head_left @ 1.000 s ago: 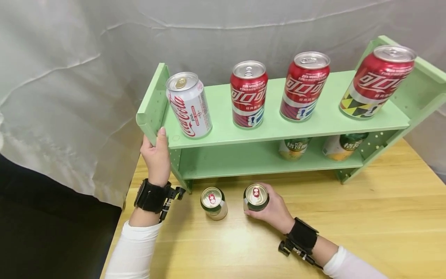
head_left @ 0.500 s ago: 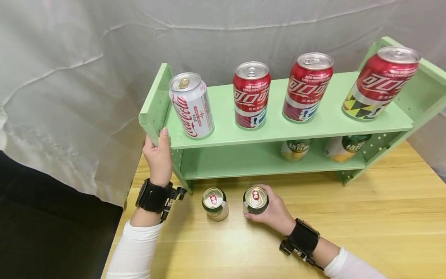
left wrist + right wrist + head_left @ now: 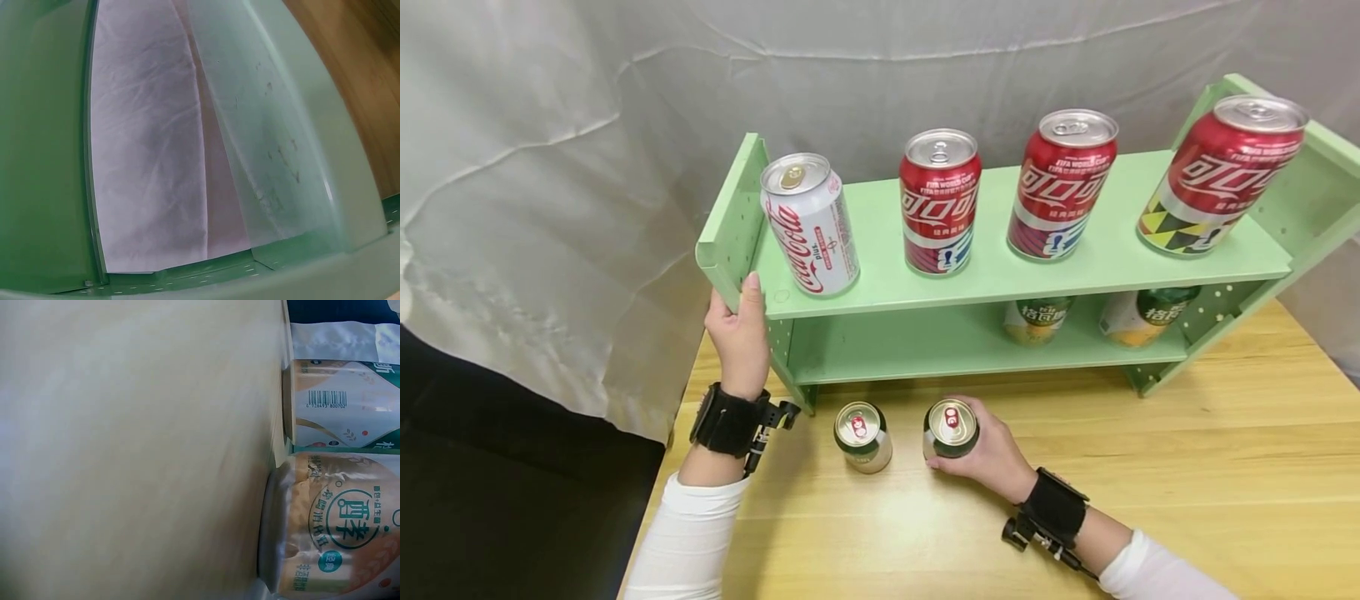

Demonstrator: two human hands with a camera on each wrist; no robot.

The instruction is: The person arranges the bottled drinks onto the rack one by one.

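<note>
My left hand [image 3: 737, 337] grips the front edge of the left side panel of a two-tier light green shelf [image 3: 887, 300], thumb on the near face. In the head view my right hand [image 3: 992, 454] curls round a green-topped drink can [image 3: 951, 427] with a red pull tab, standing on the wooden table in front of the shelf. To its left stands a matching can [image 3: 862, 437], apart from both hands. The right wrist view shows the held can's label [image 3: 344, 525] close up and the other can [image 3: 337, 403] behind it. The left wrist view shows shelf boards [image 3: 44, 150].
On the top board stand a white Coca-Cola can [image 3: 810, 229] and three red cola cans, one a red can [image 3: 940, 204] near the middle. Below, two green-and-white cans, including a can [image 3: 1037, 319], sit towards the right. A grey cloth [image 3: 587, 167] hangs behind.
</note>
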